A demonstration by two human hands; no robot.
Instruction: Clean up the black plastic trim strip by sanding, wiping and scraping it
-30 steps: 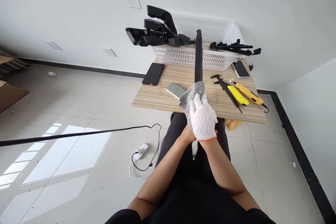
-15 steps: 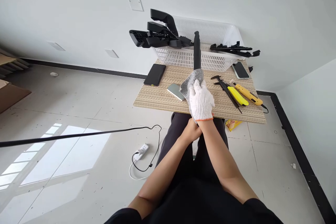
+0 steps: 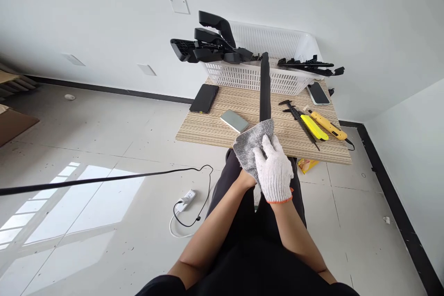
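Observation:
A long black plastic part (image 3: 265,90) points away from me over the board's front edge. My right hand (image 3: 274,171), in a white knit glove with an orange cuff, presses a grey cloth (image 3: 247,148) against the part's near section. Under that cloth, my bare left hand (image 3: 247,179) grips the near end; its fingers are mostly hidden. A small grey-green slab (image 3: 234,121) lies just left of the part. To the right are a black caliper (image 3: 300,120), a yellow brush-like tool (image 3: 314,127) and a yellow corded tool (image 3: 328,125).
A white plastic basket (image 3: 291,81) holding several black parts (image 3: 211,46) stands at the back of the wood-grain board (image 3: 197,132). Two phones, one black (image 3: 204,98) and one white-edged (image 3: 318,93), lie on the board. On the floor are a power strip (image 3: 186,200) and a yellow packet (image 3: 307,165).
My gloved right hand and the cloth have slid toward me along the black part, uncovering more of it. The part's far end has shifted slightly right and nearer.

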